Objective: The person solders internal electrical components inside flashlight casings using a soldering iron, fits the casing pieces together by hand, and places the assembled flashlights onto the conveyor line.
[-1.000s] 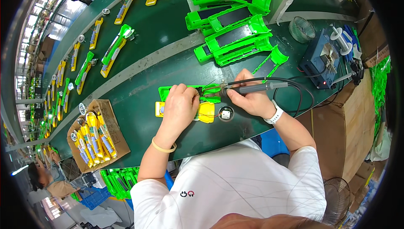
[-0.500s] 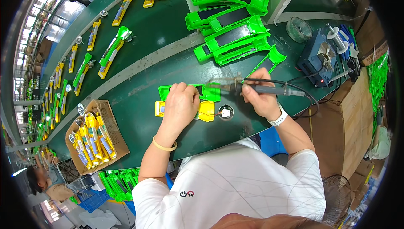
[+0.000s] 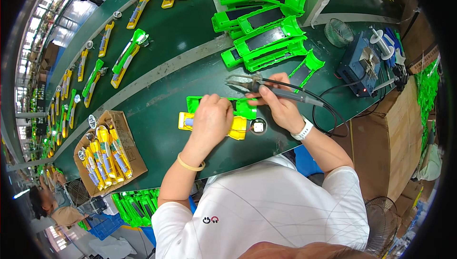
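Observation:
On the green table lie a green plastic shell and, on its near side, a yellow housing with a blue cylindrical cell inside. My left hand rests over both with its fingers curled and pressed together; whatever is pinched under them is hidden. A thin wire runs from the yellow housing to a round clear lens cup with a white square piece. My right hand grips a soldering iron by its grey handle. Its metal end points left, above the green shell, apart from the parts.
Green shells with dark panels are piled at the back. A blue soldering station with a solder spool and a mesh cup stand right. A carton of yellow housings sits left. Beyond a ledge lie more yellow housings.
My right hand has moved left and nearer, and the soldering iron has swung so its end sits farther back. My left hand and the parts have shifted slightly right.

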`<state>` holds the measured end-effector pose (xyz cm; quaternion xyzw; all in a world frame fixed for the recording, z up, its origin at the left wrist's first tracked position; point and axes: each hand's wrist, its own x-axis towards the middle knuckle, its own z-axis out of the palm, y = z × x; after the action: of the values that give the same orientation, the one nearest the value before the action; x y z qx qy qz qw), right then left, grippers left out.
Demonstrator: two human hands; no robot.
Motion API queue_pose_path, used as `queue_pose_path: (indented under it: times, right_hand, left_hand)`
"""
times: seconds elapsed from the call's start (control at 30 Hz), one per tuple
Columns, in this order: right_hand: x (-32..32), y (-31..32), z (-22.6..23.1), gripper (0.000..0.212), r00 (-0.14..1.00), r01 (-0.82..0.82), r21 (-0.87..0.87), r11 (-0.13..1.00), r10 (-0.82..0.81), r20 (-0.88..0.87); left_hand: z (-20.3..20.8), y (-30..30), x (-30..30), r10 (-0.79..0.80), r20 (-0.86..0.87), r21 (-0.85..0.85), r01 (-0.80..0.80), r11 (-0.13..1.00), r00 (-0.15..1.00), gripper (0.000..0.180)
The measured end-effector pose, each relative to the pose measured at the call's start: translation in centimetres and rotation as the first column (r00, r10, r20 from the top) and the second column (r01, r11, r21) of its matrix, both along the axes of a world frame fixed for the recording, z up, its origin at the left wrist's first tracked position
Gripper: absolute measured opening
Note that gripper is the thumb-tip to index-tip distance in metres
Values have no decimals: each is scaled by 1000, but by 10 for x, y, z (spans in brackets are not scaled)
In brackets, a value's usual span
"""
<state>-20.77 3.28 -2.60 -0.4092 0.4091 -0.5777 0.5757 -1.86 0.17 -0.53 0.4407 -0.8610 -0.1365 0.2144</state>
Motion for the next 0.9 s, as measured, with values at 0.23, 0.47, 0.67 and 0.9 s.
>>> queue_pose_path:
  times: [0.23,0.47,0.67,0.9]
  right_hand:
    - [-2,12,-5,22,999,53,-13,999,-53,-6]
    - [-4,14,-10,24,964,80,-66,995,-94,-250]
    - [15,18,6,27,989,143,-31,989,-144,-33]
    - [36,10,5,27,968,44,-45,998,-54,-246]
  left_hand:
    - [34,4,13,237,-240,376,-136,917,941,8]
    - [23,6,42,620,-686,717,500,486,380,24]
    - [7,13,64,556,-638,728,183,661,533,8]
    - [15,-22,69,-31,-28,66,33,997,999,8]
